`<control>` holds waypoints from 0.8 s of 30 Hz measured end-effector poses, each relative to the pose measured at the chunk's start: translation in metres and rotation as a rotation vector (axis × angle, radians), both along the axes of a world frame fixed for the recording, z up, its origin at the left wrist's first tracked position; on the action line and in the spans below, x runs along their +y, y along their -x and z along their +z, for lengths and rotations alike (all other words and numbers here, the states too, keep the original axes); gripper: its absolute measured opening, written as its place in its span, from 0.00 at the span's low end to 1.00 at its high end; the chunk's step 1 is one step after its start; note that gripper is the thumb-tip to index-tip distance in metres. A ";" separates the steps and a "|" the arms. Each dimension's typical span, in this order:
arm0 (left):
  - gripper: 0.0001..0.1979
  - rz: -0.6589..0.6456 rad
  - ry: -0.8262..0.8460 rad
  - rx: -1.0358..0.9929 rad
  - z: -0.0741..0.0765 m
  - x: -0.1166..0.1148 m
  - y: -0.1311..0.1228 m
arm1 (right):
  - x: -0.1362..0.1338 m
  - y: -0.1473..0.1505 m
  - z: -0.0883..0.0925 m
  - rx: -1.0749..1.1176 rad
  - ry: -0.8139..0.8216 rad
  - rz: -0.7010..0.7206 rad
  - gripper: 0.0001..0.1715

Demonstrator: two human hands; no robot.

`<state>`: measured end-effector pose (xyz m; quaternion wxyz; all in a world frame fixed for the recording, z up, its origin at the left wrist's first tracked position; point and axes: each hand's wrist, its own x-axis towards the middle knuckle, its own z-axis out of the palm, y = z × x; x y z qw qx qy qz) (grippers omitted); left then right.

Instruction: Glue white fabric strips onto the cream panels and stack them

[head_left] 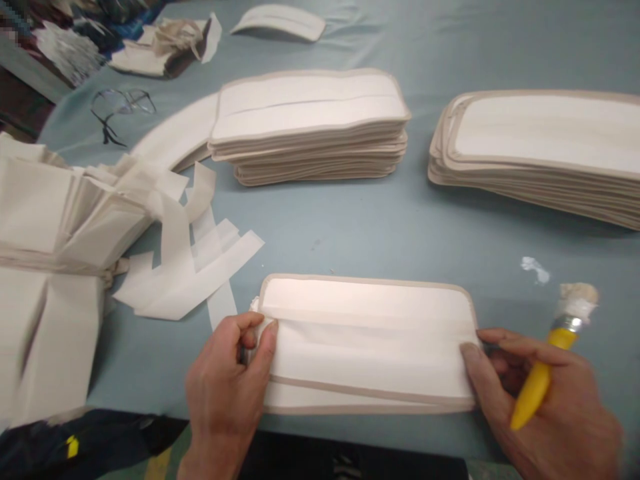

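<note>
Low in the view, a white fabric panel (370,333) with rounded corners and beige edging lies over a second similar panel (350,399), whose lower edge shows beneath. My left hand (233,380) pinches the upper panel's left end between thumb and fingers. At its right end, my right hand (545,393) grips the same panel with thumb and forefinger. A yellow-handled brush (545,370) is also tucked in my right hand, its bristles upward and coated in pale paste. A white smear (535,269) marks the cloth above the brush.
Two stacks of edged panels, one at centre back (310,127) and one at right (540,147), stand on the blue-grey cloth (320,227). Tied fabric bundles (45,267) and loose white strips (195,280) lie at left. Eyeglasses (123,103) lie behind them.
</note>
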<state>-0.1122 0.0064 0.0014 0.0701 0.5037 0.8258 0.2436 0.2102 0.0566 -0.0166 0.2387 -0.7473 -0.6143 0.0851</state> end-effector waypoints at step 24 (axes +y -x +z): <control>0.14 -0.719 -0.176 0.372 0.008 0.021 -0.009 | 0.004 -0.006 -0.003 0.067 -0.233 0.284 0.09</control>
